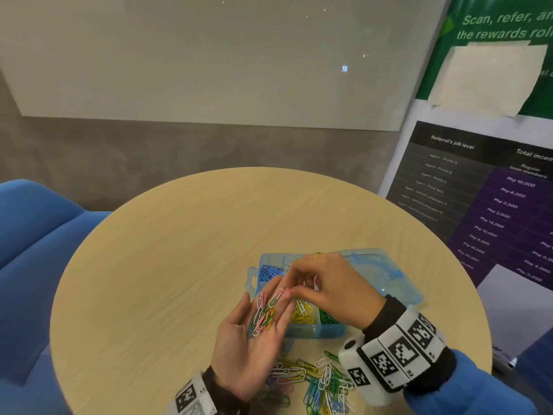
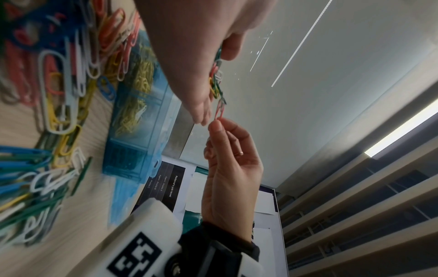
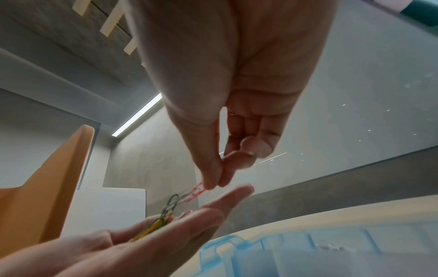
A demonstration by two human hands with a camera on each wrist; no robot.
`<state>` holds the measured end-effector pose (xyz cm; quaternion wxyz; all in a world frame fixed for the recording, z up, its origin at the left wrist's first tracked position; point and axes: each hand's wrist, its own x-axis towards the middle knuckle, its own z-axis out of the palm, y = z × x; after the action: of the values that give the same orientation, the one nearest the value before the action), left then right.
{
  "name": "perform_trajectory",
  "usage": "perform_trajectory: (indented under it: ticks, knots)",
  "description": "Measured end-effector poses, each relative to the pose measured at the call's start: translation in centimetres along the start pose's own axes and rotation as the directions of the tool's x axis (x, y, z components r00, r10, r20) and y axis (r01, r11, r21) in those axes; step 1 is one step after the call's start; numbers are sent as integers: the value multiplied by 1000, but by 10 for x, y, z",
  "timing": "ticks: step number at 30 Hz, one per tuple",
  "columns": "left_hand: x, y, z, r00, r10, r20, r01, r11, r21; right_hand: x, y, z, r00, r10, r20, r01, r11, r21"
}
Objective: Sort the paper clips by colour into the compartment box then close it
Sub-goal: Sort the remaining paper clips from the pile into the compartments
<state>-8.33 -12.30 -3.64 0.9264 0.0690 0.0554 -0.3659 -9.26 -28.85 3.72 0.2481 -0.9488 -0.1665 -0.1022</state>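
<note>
My left hand (image 1: 248, 348) lies palm up in front of the box, carrying a mixed bunch of paper clips (image 1: 263, 313) on flat fingers. At that hand's fingertips my right hand (image 1: 326, 289) pinches a pink clip (image 1: 282, 291) between thumb and forefinger, as the right wrist view shows (image 3: 195, 191); the clip is hooked to others in the bunch. The translucent blue compartment box (image 1: 314, 332) stands open, its lid (image 1: 380, 274) laid back to the right. Blue clips (image 1: 269, 272), yellow clips (image 1: 302, 313) and green clips (image 1: 327, 317) fill separate compartments. My hands hide the middle compartments.
A loose pile of mixed clips (image 1: 317, 381) lies on the round wooden table (image 1: 179, 250) between the box and the near edge. A blue chair (image 1: 36, 235) stands at the left, a poster board (image 1: 493, 205) at the right.
</note>
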Motion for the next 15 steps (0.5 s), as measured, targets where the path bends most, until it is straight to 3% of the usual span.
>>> perform_trajectory:
  ticks: [6, 9, 15]
  knots:
    - [-1, -7, 6, 999, -8, -40, 16, 980, 196, -2, -2, 0, 1000, 6, -4, -6, 998, -70]
    - [-1, -6, 5, 999, -2, -40, 11, 977, 213, -3, -2, -5, 998, 34, -48, -38, 997, -66]
    - [-4, 1, 3, 998, -57, 2, 56, 981, 186, 0, 27, -26, 941, 225, -253, -261, 958, -116]
